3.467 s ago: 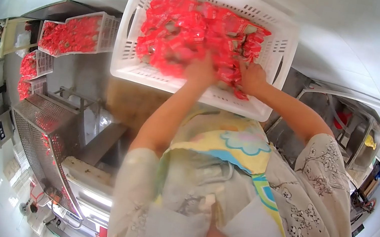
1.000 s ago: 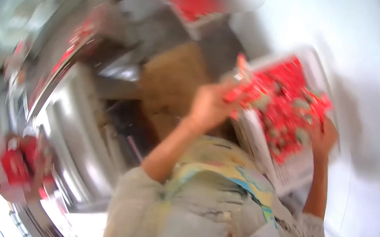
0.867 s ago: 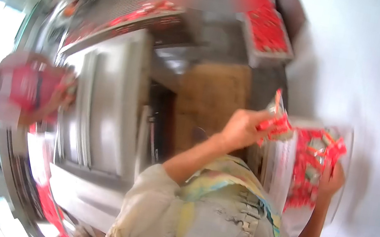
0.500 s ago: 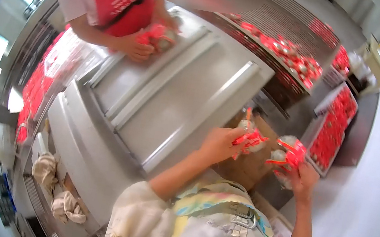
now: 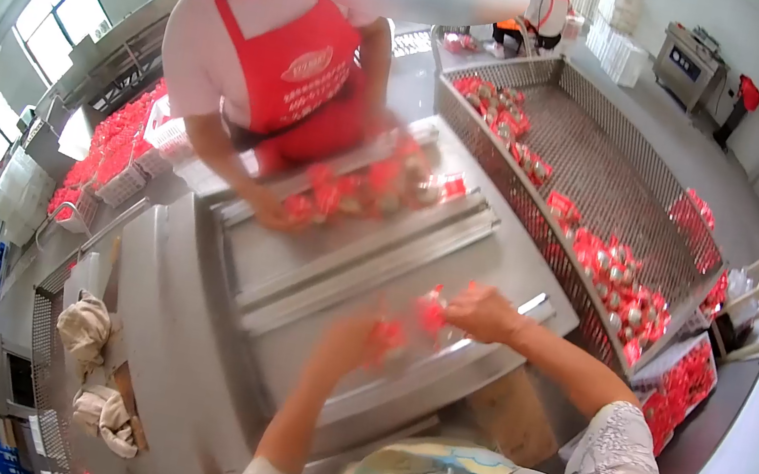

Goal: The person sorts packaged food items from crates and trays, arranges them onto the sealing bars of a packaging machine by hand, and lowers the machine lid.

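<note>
My left hand (image 5: 350, 335) is over the near part of the steel machine bed (image 5: 339, 296), closed on a red and clear plastic packet (image 5: 386, 339); both are smeared by motion. To its right, my right hand (image 5: 485, 314) grips another red and clear packet (image 5: 432, 310) by its edge, just above the metal. Pale contents show through the plastic, but I cannot make out what they are. Beyond two raised metal bars (image 5: 364, 265), a co-worker's hand (image 5: 278, 209) is at a row of similar packets (image 5: 377, 191) lying along the far side.
A co-worker in a red apron (image 5: 312, 73) stands across the machine. At right, a large perforated metal bin (image 5: 610, 141) holds many red packets, with a filled crate (image 5: 677, 391) below it. Cloths (image 5: 104, 417) lie at left. Another person (image 5: 544, 12) sits at the back.
Both my hands have moved up and left with their packets, from beside the machine to over its bed. My view has swung right; several packets now lie in front of the co-worker.
</note>
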`<move>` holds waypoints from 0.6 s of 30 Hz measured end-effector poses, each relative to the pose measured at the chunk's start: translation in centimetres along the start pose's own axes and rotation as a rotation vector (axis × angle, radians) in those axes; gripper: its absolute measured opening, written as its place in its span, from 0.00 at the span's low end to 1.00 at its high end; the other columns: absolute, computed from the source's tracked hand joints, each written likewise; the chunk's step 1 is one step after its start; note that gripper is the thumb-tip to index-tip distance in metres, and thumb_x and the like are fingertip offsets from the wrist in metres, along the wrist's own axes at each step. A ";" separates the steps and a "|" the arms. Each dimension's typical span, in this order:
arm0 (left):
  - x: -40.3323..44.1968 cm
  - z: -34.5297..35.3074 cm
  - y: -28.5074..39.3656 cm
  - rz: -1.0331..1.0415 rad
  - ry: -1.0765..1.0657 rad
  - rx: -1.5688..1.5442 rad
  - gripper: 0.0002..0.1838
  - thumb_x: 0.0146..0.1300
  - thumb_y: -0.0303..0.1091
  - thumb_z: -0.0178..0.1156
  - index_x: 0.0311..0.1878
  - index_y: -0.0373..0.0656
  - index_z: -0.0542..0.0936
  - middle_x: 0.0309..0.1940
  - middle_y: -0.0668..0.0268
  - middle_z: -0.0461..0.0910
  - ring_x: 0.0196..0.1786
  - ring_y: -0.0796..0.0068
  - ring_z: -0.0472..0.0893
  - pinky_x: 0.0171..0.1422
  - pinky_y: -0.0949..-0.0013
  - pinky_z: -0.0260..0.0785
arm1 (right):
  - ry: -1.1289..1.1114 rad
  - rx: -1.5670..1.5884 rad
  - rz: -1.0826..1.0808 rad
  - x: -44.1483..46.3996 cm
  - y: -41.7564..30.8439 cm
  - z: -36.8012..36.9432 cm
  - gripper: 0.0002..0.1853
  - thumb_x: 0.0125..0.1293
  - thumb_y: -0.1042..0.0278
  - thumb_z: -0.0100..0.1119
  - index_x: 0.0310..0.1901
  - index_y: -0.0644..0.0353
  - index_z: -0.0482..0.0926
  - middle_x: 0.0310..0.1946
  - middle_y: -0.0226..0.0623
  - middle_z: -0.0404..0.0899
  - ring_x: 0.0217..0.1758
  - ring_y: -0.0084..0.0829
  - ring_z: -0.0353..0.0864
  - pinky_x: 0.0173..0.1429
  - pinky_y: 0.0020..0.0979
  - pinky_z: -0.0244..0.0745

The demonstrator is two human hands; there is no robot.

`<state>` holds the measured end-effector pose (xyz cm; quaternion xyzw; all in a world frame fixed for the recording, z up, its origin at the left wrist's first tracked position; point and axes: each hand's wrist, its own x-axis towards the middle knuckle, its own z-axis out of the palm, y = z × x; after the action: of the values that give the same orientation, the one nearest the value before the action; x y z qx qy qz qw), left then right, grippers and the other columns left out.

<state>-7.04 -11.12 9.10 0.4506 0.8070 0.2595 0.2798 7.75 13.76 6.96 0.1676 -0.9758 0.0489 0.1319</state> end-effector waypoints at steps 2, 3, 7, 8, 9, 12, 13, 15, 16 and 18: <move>1.8 1.1 -0.8 -0.002 0.038 0.041 0.16 0.53 0.45 0.66 0.43 0.50 0.81 0.27 0.60 0.83 0.29 0.63 0.83 0.35 0.61 0.73 | -0.109 -0.008 -0.076 1.6 1.8 1.1 0.10 0.52 0.66 0.58 0.39 0.50 0.76 0.25 0.29 0.75 0.31 0.34 0.79 0.33 0.37 0.73; 2.5 1.4 -1.0 -0.012 0.053 0.063 0.14 0.53 0.44 0.65 0.41 0.50 0.81 0.27 0.59 0.82 0.30 0.60 0.83 0.35 0.58 0.73 | -0.128 -0.004 -0.103 2.5 2.4 1.7 0.08 0.53 0.66 0.58 0.37 0.50 0.75 0.28 0.29 0.77 0.34 0.35 0.80 0.34 0.38 0.73; 5.4 1.5 -1.2 -0.106 0.083 0.097 0.24 0.47 0.49 0.68 0.46 0.48 0.78 0.32 0.55 0.83 0.36 0.53 0.83 0.40 0.55 0.74 | -0.105 0.184 -0.215 4.7 5.0 3.4 0.06 0.55 0.66 0.56 0.36 0.50 0.75 0.33 0.32 0.79 0.37 0.37 0.81 0.35 0.39 0.74; 5.8 1.3 -1.0 -0.167 0.092 0.129 0.27 0.46 0.50 0.68 0.48 0.48 0.77 0.33 0.55 0.83 0.36 0.51 0.83 0.40 0.54 0.74 | -0.173 0.212 -0.149 4.9 5.3 4.6 0.10 0.53 0.63 0.58 0.39 0.49 0.76 0.34 0.31 0.78 0.36 0.37 0.81 0.34 0.39 0.74; 6.1 1.2 -1.0 -0.232 0.106 0.157 0.29 0.45 0.51 0.69 0.50 0.48 0.76 0.33 0.54 0.83 0.37 0.50 0.83 0.41 0.54 0.74 | -0.071 0.264 -0.104 4.9 5.4 5.2 0.13 0.51 0.61 0.60 0.40 0.49 0.76 0.34 0.31 0.78 0.35 0.37 0.80 0.34 0.38 0.74; 5.7 1.6 -2.6 -0.479 0.158 0.037 0.43 0.45 0.57 0.70 0.63 0.48 0.67 0.39 0.51 0.82 0.44 0.50 0.81 0.47 0.52 0.72 | 0.251 0.419 -0.033 5.2 5.2 7.1 0.28 0.46 0.48 0.67 0.48 0.52 0.77 0.35 0.32 0.77 0.36 0.38 0.78 0.37 0.39 0.74; 5.4 1.8 -2.2 -0.521 0.290 -0.033 0.45 0.45 0.56 0.70 0.65 0.46 0.65 0.41 0.51 0.81 0.44 0.51 0.81 0.48 0.53 0.73 | 0.274 0.445 0.006 5.5 5.5 7.5 0.31 0.46 0.45 0.67 0.50 0.53 0.76 0.36 0.34 0.77 0.38 0.39 0.77 0.39 0.40 0.73; 5.1 2.3 -0.7 -0.615 0.549 -0.169 0.50 0.45 0.54 0.72 0.68 0.43 0.60 0.44 0.50 0.81 0.46 0.52 0.81 0.49 0.55 0.73 | 0.295 0.505 0.096 5.0 5.6 7.8 0.37 0.47 0.39 0.67 0.54 0.56 0.74 0.40 0.38 0.76 0.42 0.41 0.76 0.44 0.42 0.72; 4.5 3.0 -1.2 -0.592 0.597 -0.284 0.51 0.44 0.54 0.73 0.68 0.41 0.60 0.48 0.50 0.79 0.50 0.54 0.80 0.51 0.56 0.72 | 0.328 0.517 0.143 4.6 5.6 7.8 0.39 0.47 0.37 0.67 0.56 0.57 0.73 0.42 0.39 0.76 0.44 0.42 0.75 0.47 0.43 0.71; 3.7 4.6 -3.6 -0.512 0.699 -0.493 0.53 0.43 0.52 0.75 0.69 0.39 0.60 0.55 0.50 0.75 0.57 0.58 0.77 0.56 0.59 0.70 | 0.409 0.519 0.257 4.1 5.6 7.8 0.44 0.47 0.34 0.66 0.59 0.59 0.71 0.45 0.43 0.74 0.49 0.44 0.74 0.52 0.45 0.69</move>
<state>-7.54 -8.80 2.61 0.0446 0.8520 0.5009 0.1455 0.26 16.65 0.31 0.0581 -0.8974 0.3439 0.2701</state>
